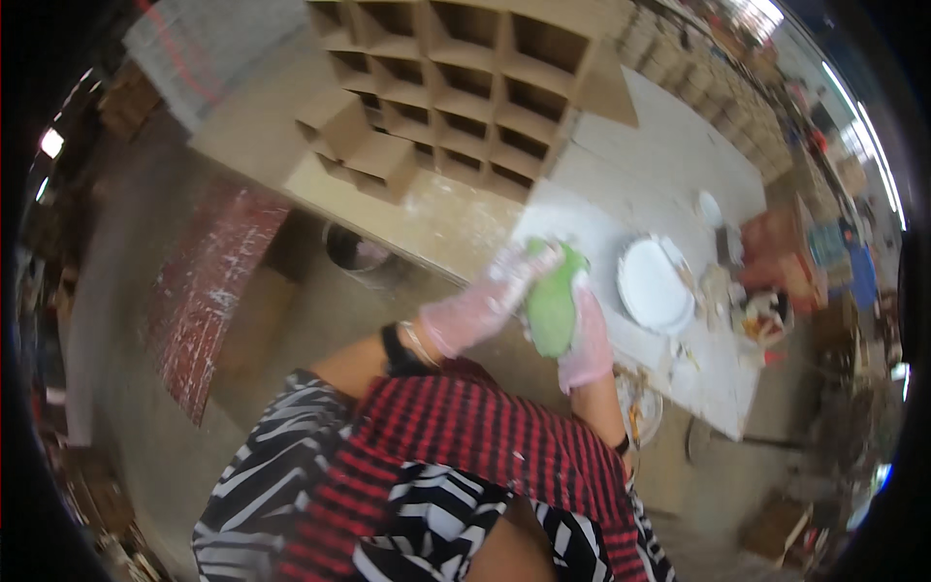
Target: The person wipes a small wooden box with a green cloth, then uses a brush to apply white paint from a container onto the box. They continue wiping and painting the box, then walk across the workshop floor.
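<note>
A light green, rounded piece (pixel 553 315) is held between my two gloved hands, over the near edge of the white-smeared table. Its kind I cannot make out; it is longer than wide and narrows toward the far end. My left hand (pixel 490 299), in a pale translucent glove dusted white, grips its upper left side, fingers wrapped over the far end. Along its right side presses my right hand (pixel 587 339), gloved the same way, its fingers curled round the edge. Just right of the hands lies a round white basin (pixel 655 284) with a pale tool on its rim.
A cardboard divider box (pixel 465 87) with several compartments stands at the table's back. Beside it sits a smaller open carton (pixel 373 160). Below the table is a dark bucket (pixel 354 250). A stained red board (pixel 213 286) leans at left; a container of odds and ends (pixel 763 318) sits at right.
</note>
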A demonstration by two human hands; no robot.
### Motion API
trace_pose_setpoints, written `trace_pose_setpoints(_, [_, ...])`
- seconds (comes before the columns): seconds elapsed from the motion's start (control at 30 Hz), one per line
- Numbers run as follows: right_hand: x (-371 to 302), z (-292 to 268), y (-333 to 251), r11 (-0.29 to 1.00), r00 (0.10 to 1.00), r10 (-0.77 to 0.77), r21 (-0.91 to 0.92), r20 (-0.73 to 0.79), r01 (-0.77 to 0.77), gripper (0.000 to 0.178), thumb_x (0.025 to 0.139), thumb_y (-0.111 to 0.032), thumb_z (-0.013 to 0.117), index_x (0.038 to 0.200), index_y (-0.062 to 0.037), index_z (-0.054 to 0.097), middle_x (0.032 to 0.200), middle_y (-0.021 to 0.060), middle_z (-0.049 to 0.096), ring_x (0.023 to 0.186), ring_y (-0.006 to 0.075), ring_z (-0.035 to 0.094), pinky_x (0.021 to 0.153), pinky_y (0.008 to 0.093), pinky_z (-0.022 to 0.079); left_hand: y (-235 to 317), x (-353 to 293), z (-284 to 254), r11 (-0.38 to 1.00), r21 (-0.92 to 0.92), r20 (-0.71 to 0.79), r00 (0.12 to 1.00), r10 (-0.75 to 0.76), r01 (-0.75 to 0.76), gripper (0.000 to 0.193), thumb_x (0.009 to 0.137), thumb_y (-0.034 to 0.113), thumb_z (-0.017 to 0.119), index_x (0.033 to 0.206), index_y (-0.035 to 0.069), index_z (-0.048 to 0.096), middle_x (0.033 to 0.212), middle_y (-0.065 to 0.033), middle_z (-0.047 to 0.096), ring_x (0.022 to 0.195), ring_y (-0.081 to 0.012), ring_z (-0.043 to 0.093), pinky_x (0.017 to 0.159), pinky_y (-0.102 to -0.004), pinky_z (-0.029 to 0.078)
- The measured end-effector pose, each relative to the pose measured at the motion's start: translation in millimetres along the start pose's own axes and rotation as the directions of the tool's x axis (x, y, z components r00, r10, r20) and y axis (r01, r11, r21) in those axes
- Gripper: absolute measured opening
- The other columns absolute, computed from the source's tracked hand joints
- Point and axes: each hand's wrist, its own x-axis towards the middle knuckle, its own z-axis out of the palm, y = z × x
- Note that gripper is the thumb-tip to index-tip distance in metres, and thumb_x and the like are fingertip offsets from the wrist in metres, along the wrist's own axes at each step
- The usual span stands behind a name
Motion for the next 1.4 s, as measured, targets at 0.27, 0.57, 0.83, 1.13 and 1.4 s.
trace_pose_setpoints(0.27, [41, 0, 6, 0.903, 0.961, 0.036, 0.403, 0.274, -0.149, 0.054, 0.091, -0.051, 0.033, 0.118, -0.0060, 0.045, 0.086, 0.0090, 0.055, 0.060, 0.0190, 0.055, 0.043, 0.0291, 0.044, 30, -2, -44, 0.991, -0.012, -0.203, 0.971, 0.127, -0.132, 0.049, 0.094, 0.036, 0.033, 0.129, 0.002, 0.041, 0.117, -0.0136, 0.055, 0.112, -0.0204, 0.050, 0.094, -0.0340, 0.037])
trace_pose_setpoints(0.57, [69, 15, 8, 0.841, 0.976, -0.034, 0.533, 0.217, -0.089, 0.040, 0.092, -0.036, 0.038, 0.115, -0.0053, 0.047, 0.080, 0.0049, 0.052, 0.053, 0.0165, 0.049, 0.034, 0.0286, 0.039, 25, -13, -138, 0.987, 0.117, -0.411, 0.899, 0.151, -0.112, 0.043, 0.093, 0.031, 0.039, 0.121, 0.000, 0.048, 0.105, -0.0101, 0.062, 0.101, -0.0186, 0.056, 0.090, -0.0309, 0.039])
trace_pose_setpoints(0.83, [87, 24, 5, 0.826, 0.986, -0.066, 0.563, 0.151, -0.030, 0.040, 0.092, -0.033, 0.038, 0.117, -0.0038, 0.046, 0.080, 0.0059, 0.051, 0.054, 0.0182, 0.048, 0.035, 0.0291, 0.039, 24, -32, -252, 0.973, 0.184, -0.840, 0.493, 0.228, -0.136, 0.048, 0.090, 0.027, 0.045, 0.131, 0.004, 0.037, 0.123, -0.0107, 0.051, 0.118, -0.0213, 0.044, 0.100, -0.0378, 0.029])
trace_pose_setpoints(1.13, [87, 43, -4, 0.944, 0.978, 0.039, 0.328, -0.207, 0.032, 0.047, 0.091, -0.042, 0.036, 0.118, -0.0054, 0.046, 0.081, 0.0048, 0.053, 0.054, 0.0160, 0.049, 0.037, 0.0272, 0.038, 24, -35, -322, 0.965, 0.203, -0.906, 0.341, 0.250, -0.168, 0.056, 0.087, 0.037, 0.053, 0.132, 0.006, 0.039, 0.132, -0.0044, 0.042, 0.118, -0.0177, 0.042, 0.096, -0.0364, 0.032])
trace_pose_setpoints(1.4, [82, 15, 11, 0.992, 0.952, -0.017, 0.114, -0.307, 0.055, 0.055, 0.090, -0.051, 0.036, 0.121, -0.0071, 0.046, 0.087, 0.0080, 0.059, 0.058, 0.0186, 0.056, 0.042, 0.0281, 0.044, 20, -29, -378, 0.964, -0.040, -0.874, 0.476, 0.093, -0.262, 0.072, 0.086, 0.037, 0.054, 0.137, -0.002, 0.022, 0.141, -0.0131, 0.026, 0.130, -0.0230, 0.025, 0.106, -0.0332, 0.020])
